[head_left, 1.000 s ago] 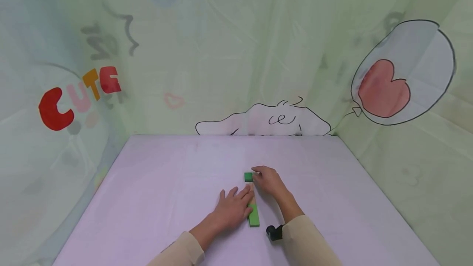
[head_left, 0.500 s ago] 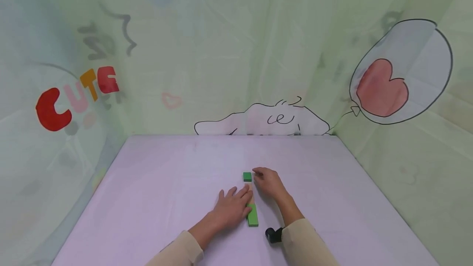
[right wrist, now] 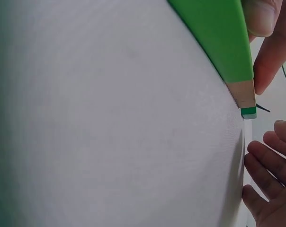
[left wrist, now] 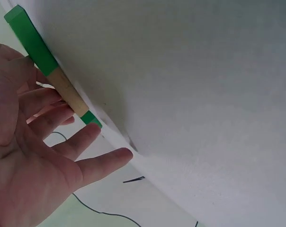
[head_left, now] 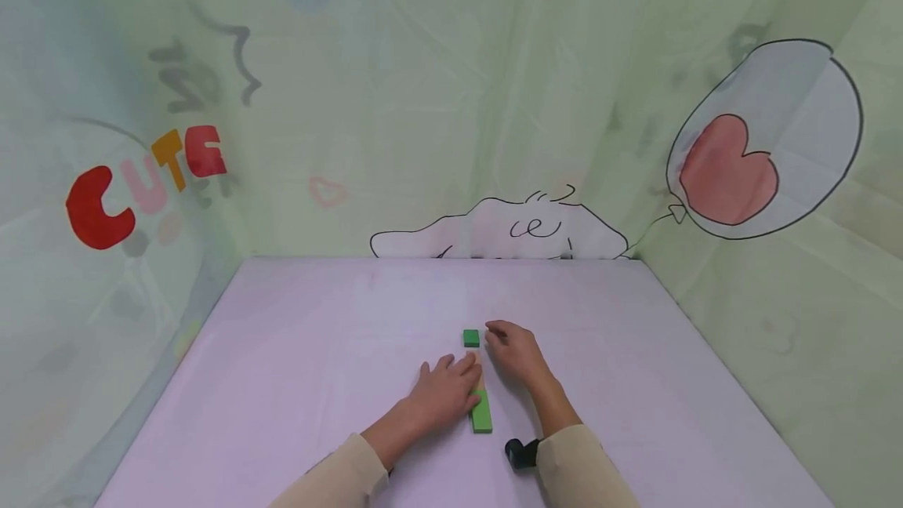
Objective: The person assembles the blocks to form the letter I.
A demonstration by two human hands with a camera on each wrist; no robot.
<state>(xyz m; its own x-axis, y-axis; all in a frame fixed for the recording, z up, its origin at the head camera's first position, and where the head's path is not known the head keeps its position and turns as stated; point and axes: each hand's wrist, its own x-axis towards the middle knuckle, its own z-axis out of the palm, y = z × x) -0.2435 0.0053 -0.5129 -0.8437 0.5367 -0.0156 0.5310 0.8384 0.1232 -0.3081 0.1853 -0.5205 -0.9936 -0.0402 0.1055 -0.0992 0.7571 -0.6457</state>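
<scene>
In the head view, a light green block, a bare wooden block and a small dark green block form a narrow line running away from me. My left hand lies along the left of this line, its thumb against the light green block and its extended fingers at the wooden block, which they partly cover. The left wrist view shows those fingers spread, not wrapped round the wooden piece. Just right of the dark green block is my right hand, loosely bent, holding nothing; a small gap separates them.
The blocks stand on a pale lilac tabletop. Printed curtains hang at the back and both sides. A black camera piece sticks out by the right sleeve.
The right fingertips have drawn slightly right, widening the gap to the dark green block. The left hand and the blocks keep their places, while the head view shifts a little.
</scene>
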